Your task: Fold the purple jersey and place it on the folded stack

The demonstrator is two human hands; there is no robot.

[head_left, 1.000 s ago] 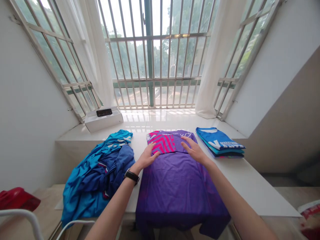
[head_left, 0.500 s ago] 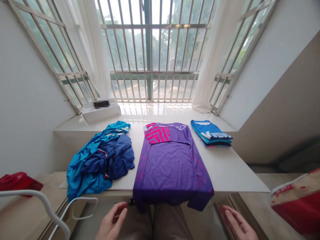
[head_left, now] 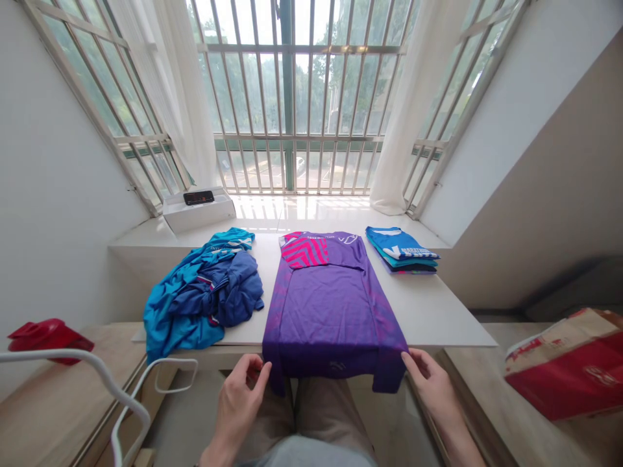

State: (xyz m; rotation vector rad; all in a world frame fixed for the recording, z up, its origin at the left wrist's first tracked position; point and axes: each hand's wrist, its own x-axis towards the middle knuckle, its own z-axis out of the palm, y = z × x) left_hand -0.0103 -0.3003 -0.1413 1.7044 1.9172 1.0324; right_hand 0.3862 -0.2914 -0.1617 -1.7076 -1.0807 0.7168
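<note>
The purple jersey (head_left: pixel 331 311) lies flat and lengthwise on the white tabletop (head_left: pixel 438 318), in the middle of the view. Its far end is folded back, with a pink-striped panel (head_left: pixel 302 251) showing at the far left corner, and its near end hangs over the tabletop's front edge.

The 2 hands are well apart, 1 at each lower corner of the hanging part. The left hand (head_left: pixel 239 405) is raised with its fingers curled at the jersey's near left edge, and the right hand (head_left: pixel 431 389) has its fingertips at the near right edge. Both are at or touching the cloth, but I cannot tell whether either one has pinched it.

Just left of the jersey sits a loose, crumpled heap of blue jerseys (head_left: pixel 204 292). To its right, a little apart, is a neat folded stack of blue shirts (head_left: pixel 402 251). Beyond them, a white box (head_left: pixel 198 214) with a dark device (head_left: pixel 198 198) on top stands on the window ledge (head_left: pixel 302 214), below the barred window (head_left: pixel 292 97) and white curtains (head_left: pixel 413 110).

A red cloth (head_left: pixel 48 338) lies on a wooden bench (head_left: pixel 63 395) at the left, behind a white chair frame (head_left: pixel 82 383). A red and tan carton (head_left: pixel 559 366) sits at the right.
</note>
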